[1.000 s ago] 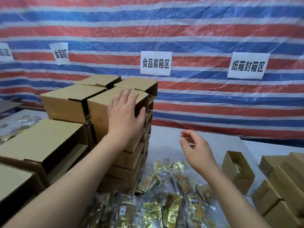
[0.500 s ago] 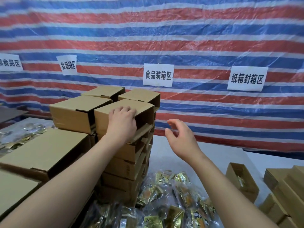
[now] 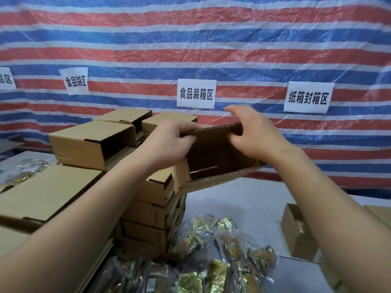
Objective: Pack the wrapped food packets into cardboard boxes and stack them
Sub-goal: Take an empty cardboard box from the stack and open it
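Striped tarpaulin (image 3: 190,39) behind; my left hand (image 3: 169,144) and right hand (image 3: 258,136) both grip an empty open cardboard box (image 3: 213,157) above the bench's packets (image 3: 222,261), next to be filled.

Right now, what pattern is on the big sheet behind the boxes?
Red, blue and white stripes on the sheet, seen in the head view.

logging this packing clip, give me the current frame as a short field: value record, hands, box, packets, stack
left hand: left hand grips the left end of the open box
right hand: right hand grips the box's far rim, fingers curled inside
open box: open box held in the air, opening facing the camera, no packets visible inside
packets: wrapped packets piled on the table below
stack: stacked boxes left of the held box
wall: paper signs on a striped tarp
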A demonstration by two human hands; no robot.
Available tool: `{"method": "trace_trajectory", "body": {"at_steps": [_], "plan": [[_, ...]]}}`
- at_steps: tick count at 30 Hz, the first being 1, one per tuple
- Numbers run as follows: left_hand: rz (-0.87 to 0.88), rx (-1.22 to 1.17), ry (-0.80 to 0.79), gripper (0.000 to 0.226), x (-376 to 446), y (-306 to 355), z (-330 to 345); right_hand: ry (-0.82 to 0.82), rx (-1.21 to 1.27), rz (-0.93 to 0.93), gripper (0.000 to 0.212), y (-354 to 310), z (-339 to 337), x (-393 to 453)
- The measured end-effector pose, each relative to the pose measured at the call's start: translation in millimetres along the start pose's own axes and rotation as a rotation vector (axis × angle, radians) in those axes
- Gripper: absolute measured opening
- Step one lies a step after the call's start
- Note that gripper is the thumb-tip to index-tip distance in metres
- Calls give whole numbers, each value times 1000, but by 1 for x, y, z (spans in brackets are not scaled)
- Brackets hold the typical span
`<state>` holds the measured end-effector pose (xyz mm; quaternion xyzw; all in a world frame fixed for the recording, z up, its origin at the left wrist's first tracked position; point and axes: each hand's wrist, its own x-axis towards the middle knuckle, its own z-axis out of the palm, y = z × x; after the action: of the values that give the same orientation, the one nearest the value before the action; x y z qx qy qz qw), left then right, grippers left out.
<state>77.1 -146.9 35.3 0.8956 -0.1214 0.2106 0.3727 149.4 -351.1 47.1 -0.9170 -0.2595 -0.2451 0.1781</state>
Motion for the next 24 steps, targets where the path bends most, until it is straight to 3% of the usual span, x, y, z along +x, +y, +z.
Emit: {"method": "trace_trajectory", "body": {"at_steps": [4, 11, 13, 18, 24], "plan": [[-98, -56, -107, 31, 0, -20, 24, -190, -157, 8, 4, 14, 12, -23], [-311, -34, -230, 14, -54, -80, 115, -391, -124, 193, 11, 28, 97, -112], [-334, 4, -303, 16, -81, -101, 138, -479, -129, 256, 6, 31, 125, -146], [-387, 15, -523, 16, -149, -143, 184, -688, -87, 379, 19, 24, 183, -231], [-473, -24, -633, 15, -193, -170, 214, -711, -15, 450, 16, 11, 215, -285]]}}
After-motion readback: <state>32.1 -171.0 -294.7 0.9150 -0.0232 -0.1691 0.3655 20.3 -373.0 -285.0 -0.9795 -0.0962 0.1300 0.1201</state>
